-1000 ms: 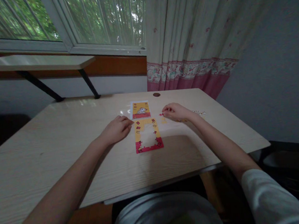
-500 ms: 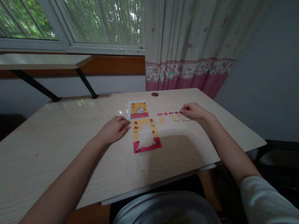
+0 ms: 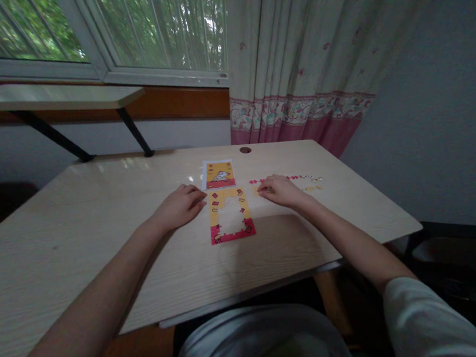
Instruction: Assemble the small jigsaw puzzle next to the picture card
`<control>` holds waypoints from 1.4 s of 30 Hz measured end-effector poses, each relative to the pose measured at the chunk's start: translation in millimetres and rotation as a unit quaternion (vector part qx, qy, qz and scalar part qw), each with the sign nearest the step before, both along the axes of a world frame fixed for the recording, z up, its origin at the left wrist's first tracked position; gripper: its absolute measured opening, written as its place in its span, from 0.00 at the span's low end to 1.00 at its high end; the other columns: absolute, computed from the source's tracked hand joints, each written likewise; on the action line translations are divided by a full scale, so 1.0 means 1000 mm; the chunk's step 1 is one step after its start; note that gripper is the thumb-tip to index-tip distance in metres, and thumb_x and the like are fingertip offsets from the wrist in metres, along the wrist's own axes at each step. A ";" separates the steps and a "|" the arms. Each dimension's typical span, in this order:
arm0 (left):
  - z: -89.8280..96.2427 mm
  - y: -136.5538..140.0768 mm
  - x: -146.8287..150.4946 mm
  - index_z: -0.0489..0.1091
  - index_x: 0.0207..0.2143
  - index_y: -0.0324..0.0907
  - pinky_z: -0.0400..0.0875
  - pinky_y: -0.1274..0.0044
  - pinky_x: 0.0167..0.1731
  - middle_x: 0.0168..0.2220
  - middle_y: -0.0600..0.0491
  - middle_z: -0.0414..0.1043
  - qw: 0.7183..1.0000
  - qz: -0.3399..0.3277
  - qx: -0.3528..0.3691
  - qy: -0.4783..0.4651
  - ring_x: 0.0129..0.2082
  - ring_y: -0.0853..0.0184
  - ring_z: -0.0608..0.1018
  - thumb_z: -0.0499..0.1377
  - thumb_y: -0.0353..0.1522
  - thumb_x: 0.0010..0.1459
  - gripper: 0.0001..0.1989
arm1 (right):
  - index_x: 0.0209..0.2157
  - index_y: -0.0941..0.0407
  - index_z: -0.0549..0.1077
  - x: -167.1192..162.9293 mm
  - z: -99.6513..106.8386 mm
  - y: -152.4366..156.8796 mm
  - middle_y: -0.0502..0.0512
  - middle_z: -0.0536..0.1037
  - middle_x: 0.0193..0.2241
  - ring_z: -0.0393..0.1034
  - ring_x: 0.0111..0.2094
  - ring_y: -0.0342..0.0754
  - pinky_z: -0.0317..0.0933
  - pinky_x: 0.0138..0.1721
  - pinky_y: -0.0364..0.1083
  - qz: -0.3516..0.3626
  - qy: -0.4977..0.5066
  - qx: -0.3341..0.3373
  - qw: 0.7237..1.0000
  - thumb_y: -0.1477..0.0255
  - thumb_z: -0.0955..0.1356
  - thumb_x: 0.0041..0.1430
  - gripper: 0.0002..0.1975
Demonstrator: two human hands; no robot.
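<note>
A jigsaw puzzle (image 3: 233, 237) lies on the desk, its yellow and red border joined around a bare middle. Beside its upper left edge rests my left hand (image 3: 182, 206), thumb apart from the loosely bent fingers and nothing seen in them. My right hand (image 3: 280, 190) is to the right of the puzzle, thumb and fingers pinched at a yellow puzzle piece (image 3: 255, 191) that they partly hide. Several loose pieces lie in rows around this hand, including red pieces (image 3: 253, 182) and yellow pieces (image 3: 313, 188). Above the puzzle lies a picture card (image 3: 219, 174) with a white animal.
The wooden desk (image 3: 79, 233) carries a raised shelf (image 3: 53, 98) on dark legs at the back left. A cable hole (image 3: 245, 150) is near the back edge. Behind are a window (image 3: 160, 29) and a long curtain (image 3: 293, 55).
My right hand has moved left, from the right end of the red row to the yellow piece nearer the puzzle. More loose pieces now show on the right. My left hand stays in place.
</note>
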State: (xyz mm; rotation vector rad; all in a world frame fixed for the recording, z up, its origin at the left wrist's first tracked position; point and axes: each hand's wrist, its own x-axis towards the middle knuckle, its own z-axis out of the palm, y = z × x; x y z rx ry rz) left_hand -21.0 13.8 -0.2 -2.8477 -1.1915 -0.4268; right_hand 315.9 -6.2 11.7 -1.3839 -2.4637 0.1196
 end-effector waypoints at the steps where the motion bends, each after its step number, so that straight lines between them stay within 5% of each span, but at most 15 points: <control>1: 0.000 0.000 0.000 0.74 0.44 0.39 0.68 0.64 0.45 0.40 0.43 0.72 1.000 0.000 0.000 -0.002 0.42 0.57 0.73 0.48 0.39 0.62 0.19 | 0.38 0.56 0.79 -0.005 -0.001 -0.002 0.57 0.80 0.37 0.71 0.40 0.50 0.59 0.43 0.47 0.005 -0.004 0.002 1.000 0.69 0.66 0.60 0.10; 18: -0.002 0.000 -0.001 0.73 0.46 0.37 0.67 0.65 0.45 0.41 0.41 0.72 1.000 0.003 -0.005 -0.001 0.43 0.56 0.72 0.48 0.39 0.63 0.20 | 0.35 0.60 0.74 -0.006 -0.001 -0.004 0.56 0.76 0.33 0.68 0.35 0.44 0.57 0.39 0.44 0.045 0.051 -0.104 0.992 0.75 0.69 0.56 0.04; 30: -0.001 0.000 0.000 0.74 0.45 0.37 0.67 0.65 0.45 0.40 0.42 0.72 1.000 0.001 0.004 0.016 0.42 0.57 0.72 0.47 0.39 0.63 0.21 | 0.36 0.61 0.73 -0.003 0.000 -0.004 0.58 0.76 0.35 0.68 0.38 0.46 0.57 0.42 0.45 0.040 0.037 -0.122 0.991 0.73 0.68 0.57 0.06; 42: 0.001 -0.001 0.001 0.74 0.45 0.35 0.67 0.64 0.46 0.40 0.41 0.72 1.000 0.007 0.000 0.014 0.42 0.55 0.72 0.47 0.39 0.63 0.21 | 0.30 0.58 0.69 -0.005 0.001 -0.008 0.51 0.72 0.27 0.64 0.28 0.42 0.57 0.32 0.42 0.041 0.149 -0.179 0.972 0.75 0.68 0.53 0.02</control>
